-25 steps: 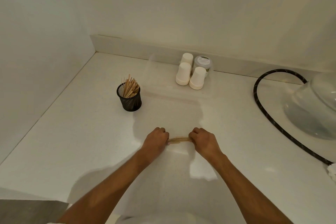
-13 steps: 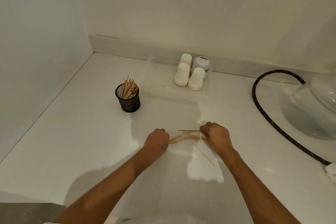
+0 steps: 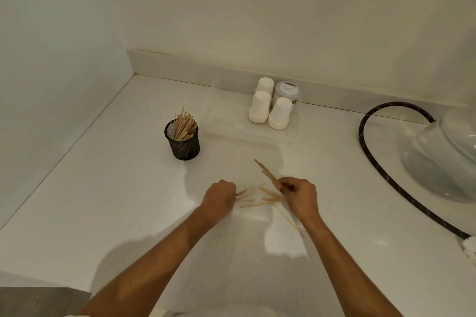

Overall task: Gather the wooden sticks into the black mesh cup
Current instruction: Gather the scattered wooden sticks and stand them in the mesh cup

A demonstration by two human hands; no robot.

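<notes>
A pale, speckled white bench fills the corner of a plain cream-walled room, with a low upstand running along the back wall across the middle of the frame. Left of centre stands the black mesh cup, upright and already crowded with wooden sticks that lean out above its rim. Behind it, toward the upper middle, three white paper cups sit upside down beside a small lidded tub. A black hose curves down the right side of the frame around a clear glass dome.

Low in the centre, both bare forearms reach in. The right hand is closed in a fist, its fingers curled around a small bunch of sticks that slants up and to the left, clear of the surface. The left hand is also curled, fingers pinching the ends of a few sticks at its right edge. Between the two hands, loose sticks lie scattered flat on the bench, one more trailing toward the lower right under the right wrist. These are well apart from the cup.
</notes>
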